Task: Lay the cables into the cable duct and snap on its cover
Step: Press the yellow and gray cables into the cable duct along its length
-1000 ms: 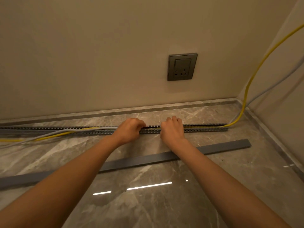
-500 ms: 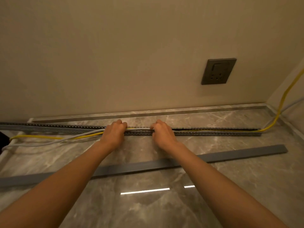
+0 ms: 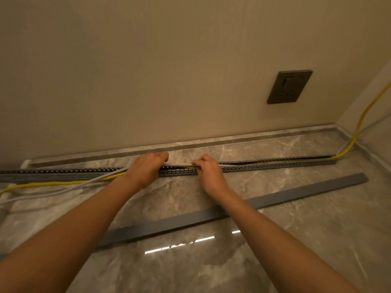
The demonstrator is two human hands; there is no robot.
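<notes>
A long grey slotted cable duct [image 3: 264, 166] lies on the marble floor, parallel to the wall. A yellow cable [image 3: 55, 183] and a white cable [image 3: 63, 190] run inside its right half, then leave it at my left hand and trail over the floor to the left. My left hand [image 3: 146, 169] and my right hand [image 3: 208, 171] sit close together on the duct's middle, both pinching the cables just above the channel. The flat grey cover [image 3: 296, 192] lies loose on the floor, nearer to me, partly under my right forearm.
A dark wall socket [image 3: 288, 86] sits on the beige wall at the right. The two cables climb the right corner [image 3: 359, 121]. A stone skirting strip [image 3: 211, 143] borders the floor behind the duct. Light reflects on the glossy floor [image 3: 179, 246].
Both hands have shifted left along the duct with the cables between the fingers. The view has turned left, so the socket and the corner now sit further right.
</notes>
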